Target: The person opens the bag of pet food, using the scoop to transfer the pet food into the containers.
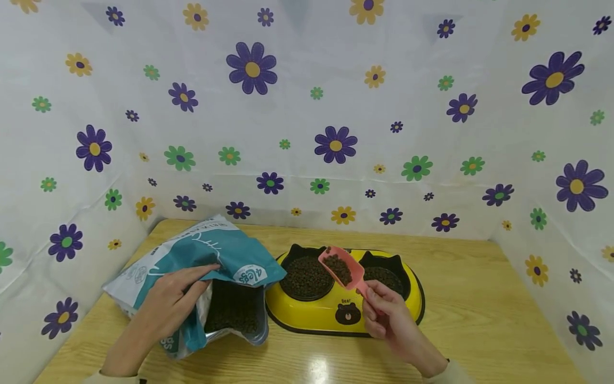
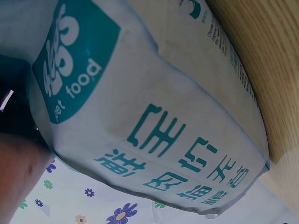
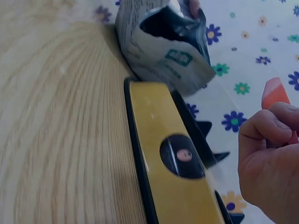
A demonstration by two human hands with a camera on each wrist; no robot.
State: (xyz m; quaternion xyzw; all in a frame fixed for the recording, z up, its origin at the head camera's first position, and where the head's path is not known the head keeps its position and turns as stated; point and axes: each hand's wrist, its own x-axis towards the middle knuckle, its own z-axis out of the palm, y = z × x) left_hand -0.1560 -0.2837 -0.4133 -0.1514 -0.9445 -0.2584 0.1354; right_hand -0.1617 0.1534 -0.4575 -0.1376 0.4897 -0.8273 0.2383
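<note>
A teal and white pet food bag lies on its side at the left, its mouth facing the front with brown kibble inside. My left hand grips the upper rim of that mouth; in the left wrist view the printed bag hides most of the fingers. In my right hand is the handle of a pink scoop loaded with kibble. The scoop hangs above the yellow double bowl, between its two black cat-eared dishes. Kibble fills much of the left dish, and some lies in the right one.
The wooden table runs up to a white flowered cloth hung at the back and both sides. Right beside the bag's mouth stands the double bowl's left end. A bear picture marks its front.
</note>
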